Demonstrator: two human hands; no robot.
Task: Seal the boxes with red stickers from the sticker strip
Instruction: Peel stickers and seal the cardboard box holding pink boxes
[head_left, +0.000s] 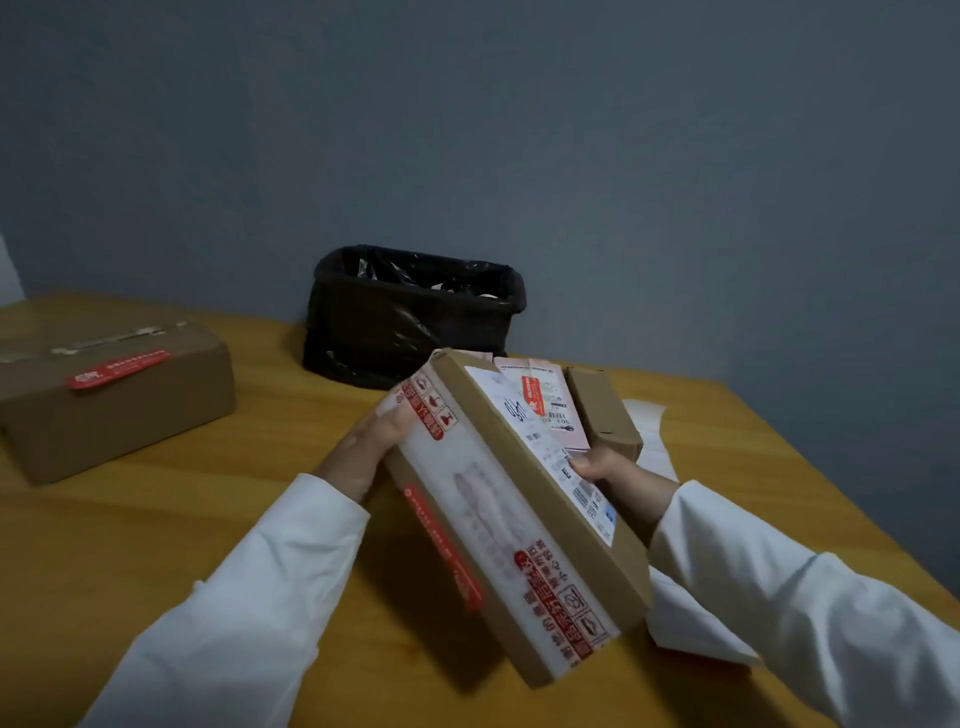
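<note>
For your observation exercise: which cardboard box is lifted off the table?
The tilted box gripped between left hand and right hand; the others rest on the table.

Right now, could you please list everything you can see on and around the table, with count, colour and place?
held box: one, brown with clear tape and red print, tilted above the table's middle, a red sticker along its left edge
sealed box: one, brown, far left on the table, a red sticker across its top edge
small boxes: at least two behind the held box, one brown, one with a pinkish label
white paper: sheets at the right, partly hidden
bin: one, black bag-lined, behind the table
table: one, yellow wood
left hand: grips the held box's left edge
right hand: grips its right side
</note>
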